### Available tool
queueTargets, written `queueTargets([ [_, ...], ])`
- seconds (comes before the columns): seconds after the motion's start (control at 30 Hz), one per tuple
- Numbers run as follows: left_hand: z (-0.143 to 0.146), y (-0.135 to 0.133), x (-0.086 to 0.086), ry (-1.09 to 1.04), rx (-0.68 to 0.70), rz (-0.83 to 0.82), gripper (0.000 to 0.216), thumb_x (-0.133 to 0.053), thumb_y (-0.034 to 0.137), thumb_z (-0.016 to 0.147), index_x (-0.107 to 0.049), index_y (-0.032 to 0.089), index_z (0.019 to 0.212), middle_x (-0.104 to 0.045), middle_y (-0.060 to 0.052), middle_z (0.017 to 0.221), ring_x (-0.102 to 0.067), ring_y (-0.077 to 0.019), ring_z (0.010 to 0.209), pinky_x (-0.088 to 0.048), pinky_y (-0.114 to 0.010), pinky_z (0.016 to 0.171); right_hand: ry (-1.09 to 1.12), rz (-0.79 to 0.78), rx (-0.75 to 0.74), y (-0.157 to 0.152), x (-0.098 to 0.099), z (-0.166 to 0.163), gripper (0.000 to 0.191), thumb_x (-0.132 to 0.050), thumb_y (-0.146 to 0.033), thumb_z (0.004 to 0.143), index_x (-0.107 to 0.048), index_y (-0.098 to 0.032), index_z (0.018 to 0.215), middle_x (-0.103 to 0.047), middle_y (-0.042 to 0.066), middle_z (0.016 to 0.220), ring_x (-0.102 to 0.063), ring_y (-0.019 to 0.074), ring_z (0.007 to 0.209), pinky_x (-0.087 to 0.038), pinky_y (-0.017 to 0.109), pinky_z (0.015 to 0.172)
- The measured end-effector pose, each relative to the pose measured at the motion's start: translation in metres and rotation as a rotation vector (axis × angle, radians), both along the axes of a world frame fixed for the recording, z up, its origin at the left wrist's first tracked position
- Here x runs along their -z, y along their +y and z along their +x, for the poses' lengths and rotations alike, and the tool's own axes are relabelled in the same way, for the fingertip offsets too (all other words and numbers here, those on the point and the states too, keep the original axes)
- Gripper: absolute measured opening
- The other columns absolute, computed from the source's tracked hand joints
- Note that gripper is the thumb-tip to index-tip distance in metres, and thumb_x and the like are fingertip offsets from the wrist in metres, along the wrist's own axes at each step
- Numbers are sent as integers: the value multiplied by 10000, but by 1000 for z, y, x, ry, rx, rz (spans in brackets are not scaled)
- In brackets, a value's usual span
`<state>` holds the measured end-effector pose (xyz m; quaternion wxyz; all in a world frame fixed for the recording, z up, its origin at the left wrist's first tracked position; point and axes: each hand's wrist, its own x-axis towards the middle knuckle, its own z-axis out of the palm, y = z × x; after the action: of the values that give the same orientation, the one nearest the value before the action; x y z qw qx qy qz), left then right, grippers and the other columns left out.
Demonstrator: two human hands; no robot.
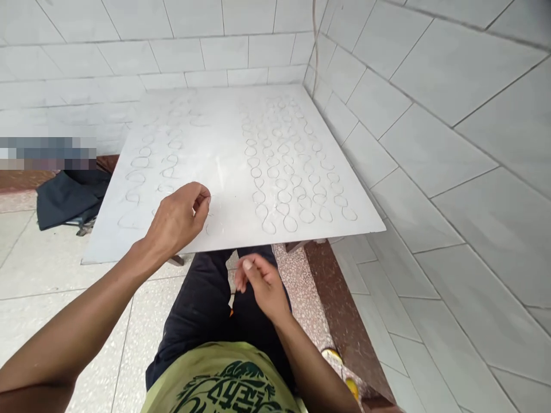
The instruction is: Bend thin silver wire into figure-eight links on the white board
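Left hand (178, 215) pinched together, right hand (267, 285) loosely apart, thin S-shaped curves (284, 203), smooth white board (226, 143)

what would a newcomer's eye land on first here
Probably the large white board in the middle, with thin, dark looped lines in rows, densest on its right side. Next, the two bare hands: the left hand over the board's near part, the right hand just below its near edge, above the lap. The yellow-green shirt with its dark print also stands out at the bottom.
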<state>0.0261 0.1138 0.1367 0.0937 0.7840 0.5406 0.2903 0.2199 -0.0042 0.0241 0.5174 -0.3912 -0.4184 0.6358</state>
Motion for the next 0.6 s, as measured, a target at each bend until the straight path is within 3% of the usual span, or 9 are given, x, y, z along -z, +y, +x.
queueTargets([
  [0.13,6,-42,19,101,30,30,170,-506,267,984,-674,242,978,-653,-54,857,-588,-223,718,-377,-334,634,-396,220,121,14,-24,3,241,-590,-436,1015,-677,-216,1058,-699,23,808,-617,158,683,-480,283,654],
  [0.3,13,-66,36,124,27,36,179,-477,214,994,-652,187,969,-664,-56,870,-588,-196,755,-382,-311,635,-922,585,95,18,-24,-8,209,-529,-321,1057,-692,-192,1040,-724,52,807,-659,189,750,-479,308,735],
  [0.43,13,-81,38,-173,-93,-158,154,-595,326,977,-672,196,1010,-686,-33,890,-599,-165,734,-446,-283,668,-1084,684,124,14,-17,-13,310,-424,-269,1096,-702,-174,996,-725,64,757,-662,183,689,-460,302,681],
  [0.53,10,-94,44,-497,-188,-394,304,-690,469,921,-698,192,1044,-697,-31,875,-606,-155,709,-468,-264,640,-1106,690,138,12,-10,-13,301,-424,-257,1096,-697,-171,1003,-737,68,770,-673,184,688,-465,300,678],
  [0.6,8,-102,52,-644,-175,-560,378,-760,503,858,-721,176,1043,-701,-35,855,-607,-152,699,-471,-254,621,-1103,688,124,12,-6,-13,280,-425,-254,1094,-689,-175,1043,-748,70,795,-687,186,709,-475,296,691],
])
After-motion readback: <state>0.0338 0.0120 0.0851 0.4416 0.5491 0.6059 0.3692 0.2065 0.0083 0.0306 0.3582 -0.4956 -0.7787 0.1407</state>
